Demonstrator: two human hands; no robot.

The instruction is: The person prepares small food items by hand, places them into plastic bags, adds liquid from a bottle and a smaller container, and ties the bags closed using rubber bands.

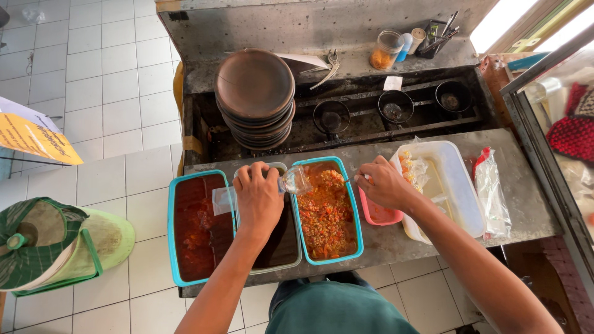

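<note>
My left hand (258, 195) grips a small clear plastic bag (294, 180), holding its open mouth over a blue-rimmed tub of chunky orange-red sambal (326, 213). My right hand (382, 184) holds a spoon (351, 180) by its handle, the bowl end dipping at the tub's right edge. Under my left hand sits a tub of dark sauce (279, 242). A blue-rimmed tub of red sauce (197, 227) stands at the far left.
A pink tub (378, 214) and a white plastic container (455, 185) with bagged food lie to the right, beside a sealed bag (491, 192). A stack of brown clay plates (255, 96), three burner pans and jars stand behind. A green bin (55, 244) is at left.
</note>
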